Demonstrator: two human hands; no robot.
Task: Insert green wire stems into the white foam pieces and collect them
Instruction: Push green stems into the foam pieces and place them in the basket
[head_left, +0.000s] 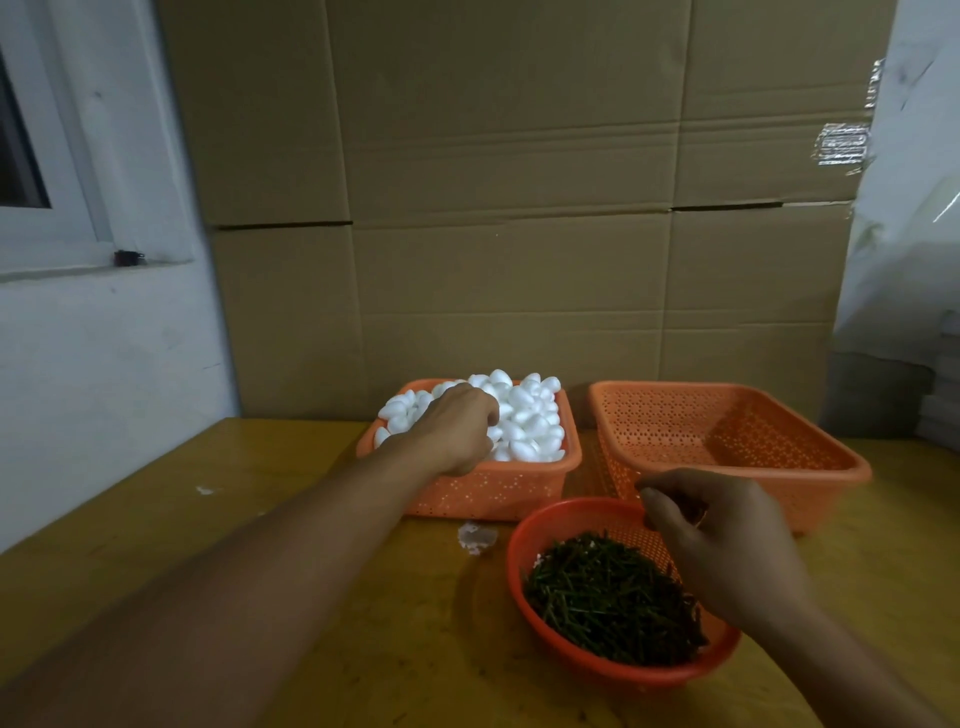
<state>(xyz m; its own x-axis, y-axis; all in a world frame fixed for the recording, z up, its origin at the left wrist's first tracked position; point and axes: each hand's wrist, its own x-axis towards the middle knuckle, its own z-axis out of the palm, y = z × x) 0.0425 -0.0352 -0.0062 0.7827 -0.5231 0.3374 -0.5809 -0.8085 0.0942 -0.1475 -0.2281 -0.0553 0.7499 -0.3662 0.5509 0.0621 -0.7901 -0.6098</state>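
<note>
Fingers of left hand (457, 431) curl into foam pieces (524, 421) heaped in left basket (488, 493), grip hidden. Right hand (727, 545) hovers over stems (608, 597) in round bowl (519, 545), fingers bunched, holding unclear. Stems directly beneath, pointing every way.

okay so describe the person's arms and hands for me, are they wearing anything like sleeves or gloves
Both arms are bare as far as the picture shows: no sleeves reach the forearms. The left hand and right hand wear no gloves, and no watch or bracelet shows at either wrist. The light is dim, so small things like a ring cannot be ruled out.
</note>
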